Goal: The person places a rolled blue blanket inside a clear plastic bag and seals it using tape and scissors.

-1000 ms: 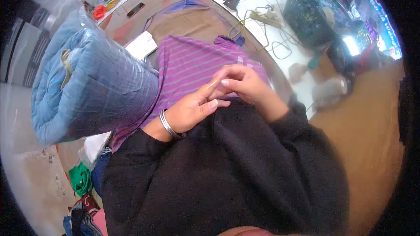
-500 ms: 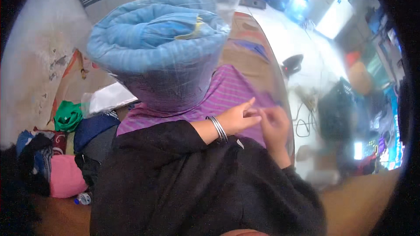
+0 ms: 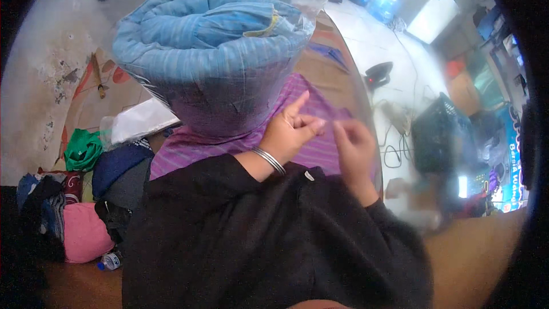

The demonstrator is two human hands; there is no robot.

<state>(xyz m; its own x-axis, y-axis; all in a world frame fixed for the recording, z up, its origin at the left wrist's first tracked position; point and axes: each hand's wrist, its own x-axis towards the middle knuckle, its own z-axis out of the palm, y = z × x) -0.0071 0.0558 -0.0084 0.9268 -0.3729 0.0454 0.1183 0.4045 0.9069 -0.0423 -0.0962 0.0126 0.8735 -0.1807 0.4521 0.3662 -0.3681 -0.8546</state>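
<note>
A rolled blue quilt (image 3: 211, 51), wrapped in clear plastic, stands upright in front of me on a purple striped cloth (image 3: 297, 103). My left hand (image 3: 289, 131), with silver bangles at its wrist, is above that cloth, just right of the roll. Its index finger points out while the thumb presses against the other fingers; anything pinched there is too small to make out. Close by on the right is my right hand (image 3: 355, 149), slightly blurred, with thumb and fingertips drawn together. A narrow gap separates the two hands, and neither touches the roll.
To the left lie a white plastic sheet (image 3: 143, 121), a green bag (image 3: 83, 149), folded dark clothes (image 3: 120, 166), a pink cloth (image 3: 86, 233) and a small bottle (image 3: 110, 261). On the right floor are an iron (image 3: 378, 74) and a dark basket (image 3: 440, 134); water jugs (image 3: 383, 3) stand farther back.
My hands have drawn apart; the left has moved left and up, its index finger now more extended. The whole view has shifted a little. The quilt roll stays upright.
</note>
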